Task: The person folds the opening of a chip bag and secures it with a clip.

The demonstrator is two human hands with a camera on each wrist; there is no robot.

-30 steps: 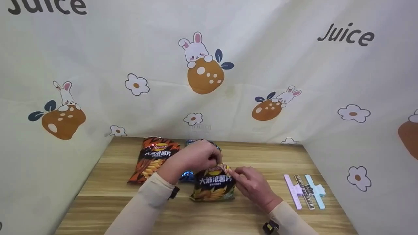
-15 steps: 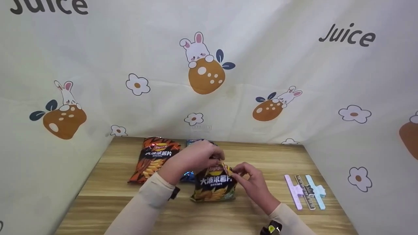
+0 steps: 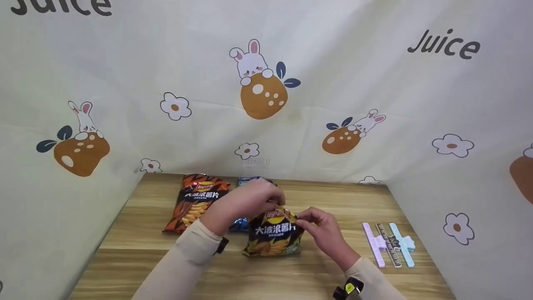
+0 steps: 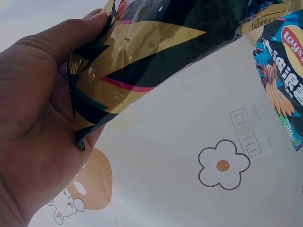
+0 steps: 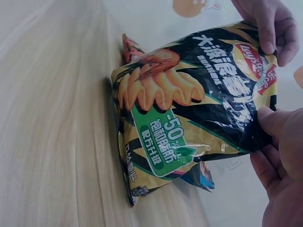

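Note:
A black-and-gold bag of potato chips stands upright on the wooden table, its printed front facing me. My left hand reaches over its top and pinches the upper left edge between thumb and fingers. At the upper right corner, my right hand pinches the bag with its thumb in front and fingers behind. The right wrist view shows both hands on the top of the chip bag, with the bottom end against the table. In the left wrist view, the left thumb presses on the bag's edge.
An orange-and-black chip bag lies at the back left. Behind the left hand lies a blue chip bag, partly hidden. Several bag clips, purple, dark patterned and light blue, lie on the right. A printed cloth walls the table.
My right hand has shifted its fingers from lying along the bag's right edge to pinching the top right corner. That corner is pulled straighter; the left hand has barely moved.

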